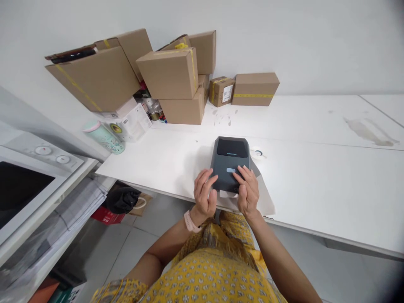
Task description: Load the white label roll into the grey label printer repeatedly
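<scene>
A dark grey label printer (229, 160) sits near the front edge of the white table (315, 176). My left hand (205, 194) rests against its front left corner, fingers curled and close together. My right hand (248, 189) lies on its front right, fingertips touching the top by the small blue button. A white paper strip (227, 194) pokes out of the printer's front between my hands. A white sheet (265, 198) lies under and to the right of the printer. A small tape roll (258, 153) sits just right of the printer.
Several cardboard boxes (170, 75) are stacked against the wall at the back left, with a white carton (132, 122) and a mint green bottle (104, 136) beside them. A white appliance (28, 181) stands at left. A black bag (123, 200) sits on the floor.
</scene>
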The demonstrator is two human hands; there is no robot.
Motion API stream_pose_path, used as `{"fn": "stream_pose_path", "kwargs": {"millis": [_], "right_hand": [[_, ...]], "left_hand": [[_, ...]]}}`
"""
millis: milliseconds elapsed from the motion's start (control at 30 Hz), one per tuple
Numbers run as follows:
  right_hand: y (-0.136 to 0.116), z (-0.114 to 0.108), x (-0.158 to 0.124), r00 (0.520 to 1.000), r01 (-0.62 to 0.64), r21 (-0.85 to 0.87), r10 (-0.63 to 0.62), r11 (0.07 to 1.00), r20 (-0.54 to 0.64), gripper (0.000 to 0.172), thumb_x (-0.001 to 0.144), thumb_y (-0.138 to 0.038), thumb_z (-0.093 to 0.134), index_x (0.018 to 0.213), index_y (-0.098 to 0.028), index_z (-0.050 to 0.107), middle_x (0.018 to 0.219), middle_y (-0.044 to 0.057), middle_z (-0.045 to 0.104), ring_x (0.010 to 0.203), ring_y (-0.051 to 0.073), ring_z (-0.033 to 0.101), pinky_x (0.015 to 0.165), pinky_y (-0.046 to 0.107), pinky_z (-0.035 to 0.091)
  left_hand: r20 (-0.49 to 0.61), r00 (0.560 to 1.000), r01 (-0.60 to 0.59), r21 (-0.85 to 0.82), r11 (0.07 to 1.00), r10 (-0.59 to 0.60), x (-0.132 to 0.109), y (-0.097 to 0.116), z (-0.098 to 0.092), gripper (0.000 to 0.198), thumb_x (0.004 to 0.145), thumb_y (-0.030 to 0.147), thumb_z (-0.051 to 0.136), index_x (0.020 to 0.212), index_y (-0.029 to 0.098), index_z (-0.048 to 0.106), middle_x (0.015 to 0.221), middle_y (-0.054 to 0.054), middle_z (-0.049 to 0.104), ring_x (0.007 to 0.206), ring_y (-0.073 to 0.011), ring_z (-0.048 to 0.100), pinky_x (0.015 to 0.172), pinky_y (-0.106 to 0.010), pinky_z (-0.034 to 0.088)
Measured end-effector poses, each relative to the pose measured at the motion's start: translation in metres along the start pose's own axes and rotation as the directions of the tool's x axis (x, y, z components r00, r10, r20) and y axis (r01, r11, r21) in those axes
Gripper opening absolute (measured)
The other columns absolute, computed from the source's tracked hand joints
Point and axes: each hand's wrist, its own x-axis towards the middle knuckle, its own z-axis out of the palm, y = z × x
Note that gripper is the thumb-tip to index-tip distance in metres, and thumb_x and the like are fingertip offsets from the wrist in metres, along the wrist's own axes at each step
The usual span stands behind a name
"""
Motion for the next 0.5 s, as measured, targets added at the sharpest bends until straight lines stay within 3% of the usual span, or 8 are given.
{"fn": "stream_pose_path", "kwargs": {"millis": [67, 167, 300, 500], "right_hand": [[0.004, 0.003, -0.002, 1.0, 0.007, 0.004, -0.007, 1.0, -0.019, 0.05, 0.098, -0.021, 0.031, 0.138, -0.031, 0.057, 0.145, 0.005, 0.057, 0.137, 0.029, 0.05, 0.115, 0.062, 0.035], [0.01, 0.006, -0.006, 0.999, 0.027, -0.002, -0.027, 1.0, -0.029, 0.052, 0.097, -0.025, 0.028, 0.139, -0.033, 0.057, 0.144, 0.004, 0.058, 0.134, 0.031, 0.053, 0.113, 0.063, 0.038], [0.018, 0.012, -0.011, 0.996, 0.022, 0.002, -0.022, 1.0, -0.082, 0.053, 0.095, -0.024, 0.028, 0.138, -0.036, 0.057, 0.143, 0.002, 0.058, 0.134, 0.032, 0.054, 0.112, 0.064, 0.038], [0.02, 0.013, -0.008, 0.995, 0.057, -0.004, -0.057, 0.998, -0.081, 0.052, 0.095, -0.024, 0.029, 0.138, -0.034, 0.058, 0.145, 0.002, 0.057, 0.133, 0.03, 0.054, 0.112, 0.061, 0.04]], "left_hand": [[0.073, 0.993, -0.093, 0.001, 0.996, 0.093, 0.013, -0.013, 0.009, 0.047, 0.1, 0.031, 0.03, 0.134, 0.012, 0.057, 0.142, -0.017, 0.056, 0.143, -0.0289, 0.04, 0.116, -0.053, 0.037], [0.128, 0.985, -0.105, -0.092, 0.99, 0.117, 0.018, -0.027, 0.025, 0.05, 0.101, 0.032, 0.026, 0.131, 0.013, 0.061, 0.137, -0.015, 0.061, 0.143, -0.0271, 0.042, 0.116, -0.052, 0.039], [0.054, 0.998, -0.015, -0.155, 0.988, 0.024, 0.006, -0.036, 0.039, 0.051, 0.101, 0.035, 0.025, 0.117, 0.016, 0.07, 0.127, -0.013, 0.068, 0.139, -0.0275, 0.048, 0.115, -0.053, 0.04], [0.099, 0.988, 0.132, -0.181, 0.975, -0.115, 0.01, -0.034, 0.039, 0.055, 0.1, 0.048, 0.028, 0.106, 0.019, 0.075, 0.122, -0.012, 0.071, 0.136, -0.028, 0.05, 0.116, -0.053, 0.038]]}}
